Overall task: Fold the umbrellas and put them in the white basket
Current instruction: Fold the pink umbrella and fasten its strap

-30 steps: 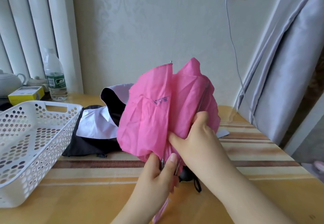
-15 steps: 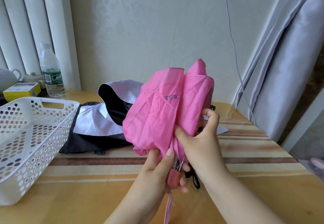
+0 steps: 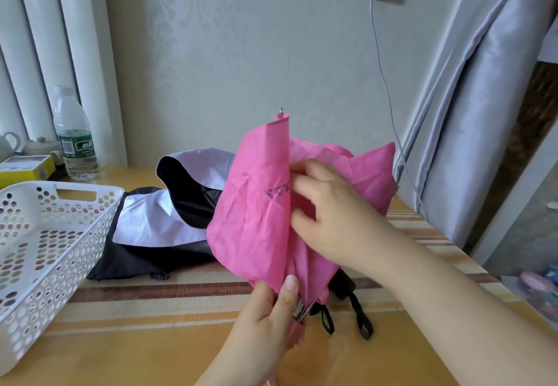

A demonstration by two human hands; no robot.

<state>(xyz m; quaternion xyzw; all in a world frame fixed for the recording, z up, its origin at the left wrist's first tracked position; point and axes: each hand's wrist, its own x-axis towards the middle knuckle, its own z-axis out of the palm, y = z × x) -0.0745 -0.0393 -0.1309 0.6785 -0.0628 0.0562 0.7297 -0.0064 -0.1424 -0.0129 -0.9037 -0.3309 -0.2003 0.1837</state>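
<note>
I hold a pink umbrella [image 3: 256, 207] upright above the table, its canopy loose and crumpled, a metal rib tip poking up at the top. My left hand [image 3: 268, 322] grips its lower end near the handle, thumb up against the fabric. My right hand [image 3: 335, 216] lies on the canopy's right side with its fingers reaching into the folds; the fingertips are blurred. A black and white umbrella [image 3: 157, 225] lies collapsed on the table behind. The white perforated basket [image 3: 60, 192] stands at the left with nothing inside.
A water bottle [image 3: 74, 138], a yellow box [image 3: 27, 168] and teapots stand at the back left. Black straps [image 3: 359, 316] lie on the striped table [image 3: 151, 337] under my hands. A grey covered object [image 3: 471, 144] and a hanging cable [image 3: 389, 92] are at the right.
My right hand has moved up from the canopy's lower edge to its middle, and the pink fabric has spread wider to the right. My left hand keeps its grip at the bottom.
</note>
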